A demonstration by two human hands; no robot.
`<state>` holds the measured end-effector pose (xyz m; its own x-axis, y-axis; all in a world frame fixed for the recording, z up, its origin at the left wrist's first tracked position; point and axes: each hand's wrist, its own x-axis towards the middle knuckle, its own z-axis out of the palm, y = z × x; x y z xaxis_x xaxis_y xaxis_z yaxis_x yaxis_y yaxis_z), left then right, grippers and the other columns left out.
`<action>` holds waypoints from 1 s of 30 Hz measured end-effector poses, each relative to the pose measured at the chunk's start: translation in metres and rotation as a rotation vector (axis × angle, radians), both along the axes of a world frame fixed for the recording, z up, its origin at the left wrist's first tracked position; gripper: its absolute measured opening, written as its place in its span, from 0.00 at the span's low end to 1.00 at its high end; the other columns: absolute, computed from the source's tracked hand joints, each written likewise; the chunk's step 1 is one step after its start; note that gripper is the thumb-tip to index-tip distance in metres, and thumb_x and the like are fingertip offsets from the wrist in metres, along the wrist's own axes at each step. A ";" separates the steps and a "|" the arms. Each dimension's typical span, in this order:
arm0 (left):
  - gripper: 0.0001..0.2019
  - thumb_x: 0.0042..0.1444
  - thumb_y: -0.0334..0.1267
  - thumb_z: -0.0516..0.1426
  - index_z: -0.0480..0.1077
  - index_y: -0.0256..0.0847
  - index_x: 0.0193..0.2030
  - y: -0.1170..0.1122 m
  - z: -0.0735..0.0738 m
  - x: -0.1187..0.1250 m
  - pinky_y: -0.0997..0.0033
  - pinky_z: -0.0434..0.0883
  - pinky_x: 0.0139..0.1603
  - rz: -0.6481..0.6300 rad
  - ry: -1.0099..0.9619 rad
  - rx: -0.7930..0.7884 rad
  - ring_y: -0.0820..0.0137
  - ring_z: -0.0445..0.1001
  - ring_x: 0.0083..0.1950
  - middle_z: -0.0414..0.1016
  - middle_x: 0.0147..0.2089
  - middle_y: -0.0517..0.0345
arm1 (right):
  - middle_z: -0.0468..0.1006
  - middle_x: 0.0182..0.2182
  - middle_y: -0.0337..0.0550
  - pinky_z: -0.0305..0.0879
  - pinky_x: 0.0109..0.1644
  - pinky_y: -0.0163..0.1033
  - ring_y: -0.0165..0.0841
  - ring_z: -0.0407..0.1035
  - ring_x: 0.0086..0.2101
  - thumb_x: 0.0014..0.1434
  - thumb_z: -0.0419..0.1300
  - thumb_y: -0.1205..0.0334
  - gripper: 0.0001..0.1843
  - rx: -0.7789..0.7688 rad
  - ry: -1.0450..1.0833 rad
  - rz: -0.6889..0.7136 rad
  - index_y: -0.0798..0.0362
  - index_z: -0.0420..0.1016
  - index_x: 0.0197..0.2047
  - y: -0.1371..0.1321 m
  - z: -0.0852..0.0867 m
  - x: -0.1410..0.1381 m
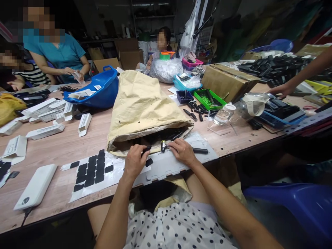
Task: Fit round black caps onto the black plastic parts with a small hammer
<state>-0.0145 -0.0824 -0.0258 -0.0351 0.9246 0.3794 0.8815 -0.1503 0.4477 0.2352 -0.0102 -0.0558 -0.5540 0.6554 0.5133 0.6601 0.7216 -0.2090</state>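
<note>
My left hand (135, 162) is closed, thumb and fingers pinching a small black piece (146, 149) whose exact kind I cannot make out. Close by, my right hand (183, 151) grips a small hammer (200, 151) by its metal shaft near the head, with the black handle sticking out to the right. Just beyond both hands lies a large tan sack (145, 103), its mouth facing me and dark items inside. Under my hands is a pale grey board (178, 165). To the left, a white sheet (100, 185) carries several black rounded stickers (90, 171).
White boxes (45, 131) and a white power bank (36, 186) lie left, before a blue basin (103, 90). Right are a green tray (207, 92), a glass jar (224, 114), a carton (225, 81) and another person's hand (281, 90). Other people sit across the table.
</note>
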 end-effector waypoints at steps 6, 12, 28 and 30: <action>0.06 0.61 0.37 0.59 0.78 0.46 0.41 -0.012 -0.013 -0.002 0.62 0.70 0.45 -0.222 0.005 -0.108 0.62 0.72 0.41 0.75 0.37 0.55 | 0.75 0.34 0.44 0.65 0.43 0.41 0.38 0.67 0.37 0.68 0.56 0.64 0.11 0.021 0.003 0.005 0.49 0.79 0.47 0.000 0.000 0.000; 0.11 0.55 0.37 0.64 0.76 0.44 0.46 -0.011 -0.028 -0.007 0.60 0.71 0.47 -0.218 -0.178 -0.026 0.62 0.73 0.41 0.77 0.38 0.57 | 0.75 0.35 0.44 0.65 0.43 0.41 0.38 0.67 0.38 0.68 0.56 0.64 0.11 -0.024 -0.004 -0.020 0.47 0.79 0.48 0.000 0.000 0.000; 0.05 0.54 0.37 0.64 0.78 0.45 0.38 -0.009 -0.029 -0.009 0.63 0.71 0.43 -0.193 -0.211 -0.063 0.63 0.73 0.39 0.76 0.34 0.58 | 0.75 0.35 0.43 0.66 0.43 0.41 0.38 0.68 0.38 0.65 0.58 0.66 0.11 -0.007 0.020 -0.022 0.47 0.79 0.47 -0.001 -0.001 0.001; 0.06 0.55 0.37 0.64 0.78 0.45 0.40 -0.010 -0.029 -0.009 0.62 0.71 0.44 -0.188 -0.215 -0.060 0.63 0.73 0.40 0.77 0.35 0.58 | 0.75 0.35 0.43 0.66 0.43 0.41 0.38 0.68 0.38 0.65 0.58 0.66 0.11 -0.010 0.018 -0.021 0.47 0.79 0.47 -0.001 -0.001 0.001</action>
